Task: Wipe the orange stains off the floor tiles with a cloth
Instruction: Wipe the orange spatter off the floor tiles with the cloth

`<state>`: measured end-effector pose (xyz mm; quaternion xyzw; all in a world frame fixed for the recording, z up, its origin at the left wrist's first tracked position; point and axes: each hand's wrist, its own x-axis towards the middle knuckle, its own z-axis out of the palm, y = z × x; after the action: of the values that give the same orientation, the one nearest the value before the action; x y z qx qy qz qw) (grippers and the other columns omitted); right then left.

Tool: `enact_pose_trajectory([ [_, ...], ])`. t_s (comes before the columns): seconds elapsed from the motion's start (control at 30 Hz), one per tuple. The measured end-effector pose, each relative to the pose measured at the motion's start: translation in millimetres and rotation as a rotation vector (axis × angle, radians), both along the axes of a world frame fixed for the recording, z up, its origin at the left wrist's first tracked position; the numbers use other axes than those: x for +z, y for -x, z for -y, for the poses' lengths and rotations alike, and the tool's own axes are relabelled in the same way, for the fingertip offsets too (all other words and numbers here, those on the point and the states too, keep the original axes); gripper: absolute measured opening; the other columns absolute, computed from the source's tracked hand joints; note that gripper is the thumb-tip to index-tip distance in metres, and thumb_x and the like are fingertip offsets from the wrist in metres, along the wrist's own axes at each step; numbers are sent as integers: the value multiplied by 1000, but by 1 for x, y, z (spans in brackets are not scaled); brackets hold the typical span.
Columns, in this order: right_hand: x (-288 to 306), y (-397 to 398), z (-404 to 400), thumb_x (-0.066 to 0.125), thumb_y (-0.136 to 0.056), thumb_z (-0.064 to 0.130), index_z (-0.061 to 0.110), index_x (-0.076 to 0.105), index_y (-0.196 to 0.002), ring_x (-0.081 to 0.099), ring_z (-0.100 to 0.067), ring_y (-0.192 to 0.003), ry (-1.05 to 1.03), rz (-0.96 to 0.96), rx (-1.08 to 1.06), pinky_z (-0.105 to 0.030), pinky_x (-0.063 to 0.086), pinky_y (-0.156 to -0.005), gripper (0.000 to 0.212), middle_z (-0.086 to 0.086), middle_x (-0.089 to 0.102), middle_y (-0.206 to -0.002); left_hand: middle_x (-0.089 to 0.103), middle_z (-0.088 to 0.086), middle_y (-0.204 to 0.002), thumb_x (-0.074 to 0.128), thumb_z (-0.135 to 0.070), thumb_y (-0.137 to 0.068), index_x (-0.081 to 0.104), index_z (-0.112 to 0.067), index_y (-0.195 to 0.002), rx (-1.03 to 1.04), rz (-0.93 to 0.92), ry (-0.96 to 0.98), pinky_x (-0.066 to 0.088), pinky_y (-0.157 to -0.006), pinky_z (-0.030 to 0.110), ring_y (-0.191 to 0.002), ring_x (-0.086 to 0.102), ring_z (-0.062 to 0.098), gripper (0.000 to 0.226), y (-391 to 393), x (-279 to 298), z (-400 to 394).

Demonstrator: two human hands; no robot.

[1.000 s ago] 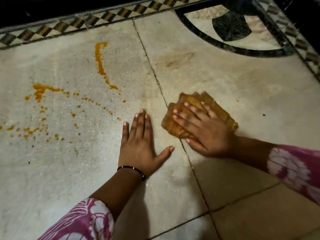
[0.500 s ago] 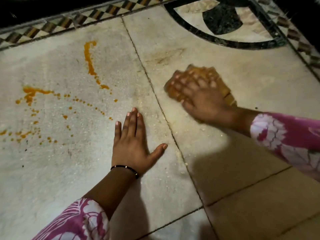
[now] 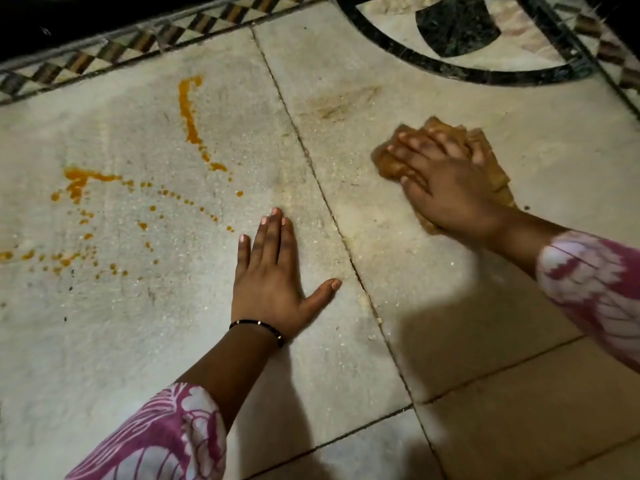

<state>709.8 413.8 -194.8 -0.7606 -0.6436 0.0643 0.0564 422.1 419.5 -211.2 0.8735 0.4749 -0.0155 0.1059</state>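
An orange-brown folded cloth lies on the right-hand pale tile, pressed down under my right hand, whose fingers spread over it; both are motion-blurred. My left hand rests flat on the left tile, fingers together, thumb out, holding nothing. Orange stains cover the left tile: a long streak at the top, a blotch further left, and a trail of several drops between them and my left hand. A faint brownish smear marks the right tile beyond the cloth.
A grout line runs diagonally between my hands. A checkered border strip edges the floor at the top, with darkness beyond. A dark curved inlay fills the top right. Beige tiles lie at the lower right.
My right hand has slid the cloth from near the grout line away and to the right across the right tile. My left hand has stayed planted.
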Motion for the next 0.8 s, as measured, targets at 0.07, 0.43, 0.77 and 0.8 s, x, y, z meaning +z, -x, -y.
enact_pose_trajectory([
  [0.07, 1, 37, -25, 34, -95, 48, 41, 29, -145, 14, -23, -144, 12, -2, -13, -57, 8, -110, 51, 13, 24, -156, -1, 9, -160, 26, -81, -79, 4, -7, -152, 14, 3, -3, -2, -118, 44, -147, -4, 21, 105, -1, 0, 1],
  [0.43, -6, 76, 6, 35, -87, 46, 31, 49, -136, 37, -31, -134, -46, 66, 464, -58, 24, -103, 52, 1, 50, -142, -19, 6, -157, 7, -84, -68, -11, -11, -150, 136, -94, 102, -9, -116, 42, -145, -16, 19, 111, 104, 30, 10],
  [0.77, 13, 228, -65, 26, -85, 65, 44, 17, -147, 19, -16, -143, 177, 213, 1228, -64, 15, -105, 67, 15, 19, -157, 28, 14, -153, 16, -71, -90, 30, -5, -147, -474, -240, -168, 27, -109, 53, -137, 34, 28, 88, 213, 112, -31],
  [0.8, 15, 220, -80, 19, -82, 70, 47, 3, -147, 10, -14, -145, 213, 216, 1100, -62, 10, -107, 70, 18, 9, -158, 34, 15, -150, 19, -70, -90, 37, -5, -144, -542, -270, -181, 31, -105, 56, -134, 40, 28, 87, 228, 121, -31],
])
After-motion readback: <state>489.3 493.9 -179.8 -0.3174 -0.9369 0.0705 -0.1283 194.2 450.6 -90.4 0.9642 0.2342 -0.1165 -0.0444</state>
